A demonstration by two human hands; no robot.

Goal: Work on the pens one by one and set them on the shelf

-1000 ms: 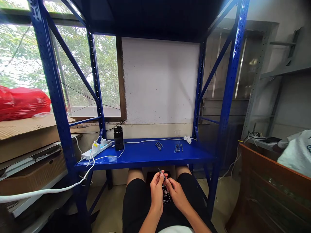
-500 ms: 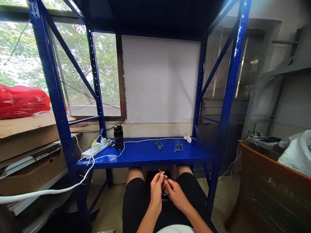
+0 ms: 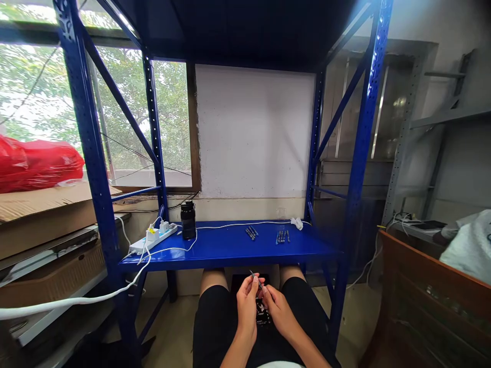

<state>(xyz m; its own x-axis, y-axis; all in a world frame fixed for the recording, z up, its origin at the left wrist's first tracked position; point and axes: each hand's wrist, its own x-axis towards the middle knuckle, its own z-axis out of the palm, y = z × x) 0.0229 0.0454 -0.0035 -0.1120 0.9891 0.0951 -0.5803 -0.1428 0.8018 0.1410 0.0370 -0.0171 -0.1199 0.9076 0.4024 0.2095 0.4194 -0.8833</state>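
Above my lap, my left hand [image 3: 247,304] pinches a thin, dark, pen-like piece [image 3: 251,274] between thumb and fingers. Its narrow tip points up and away from me. Close beside it, my right hand [image 3: 279,308] is closed with thumb and fingertips at the lower end of the same piece. Fingers cover most of its length, so its exact kind is unclear. On the blue shelf [image 3: 218,250] in front lie similar dark pen-like pieces in two groups: one group [image 3: 251,233] near the middle and a row of several [image 3: 283,236] farther right.
At the shelf's left are a black bottle [image 3: 187,221] and a white power strip [image 3: 153,239] with plugs and cables. A crumpled white tissue-like bundle [image 3: 296,223] lies at the back right. Blue posts [image 3: 362,168] frame the shelf. A brown bin [image 3: 425,296] stands at right.
The view has shifted slightly, so the shelf appears a little lower. Both hands keep their grip on the pen-like piece, with only small finger movement.
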